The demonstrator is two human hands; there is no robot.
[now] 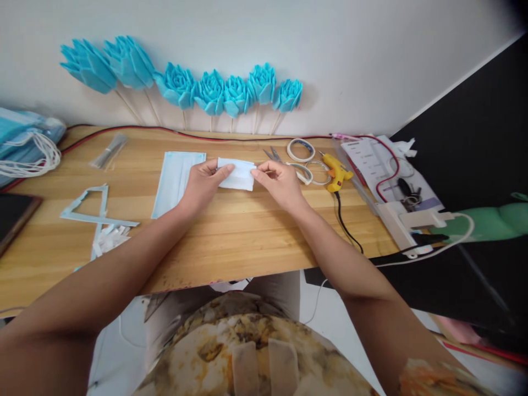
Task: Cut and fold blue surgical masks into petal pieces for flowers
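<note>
A small folded piece of pale blue-white mask fabric (236, 179) is held up just above the wooden table. My left hand (205, 184) pinches its left edge, thumb on top. At its right edge, my right hand (282, 184) grips a corner between thumb and fingers. Flat on the table by my left hand lies a light blue face mask (175, 179), partly covered by that hand. Scissors (272, 154) and rolls of tape (301, 150) are close behind my right hand.
Several blue fabric flowers (209, 92) on sticks lean against the wall. A yellow glue gun (337, 173) with a black cord lies at right, near a white power strip (398, 228). Cut mask strips (103, 220), a bundle of thin ties (109, 151) and bagged masks (28, 140) occupy the left.
</note>
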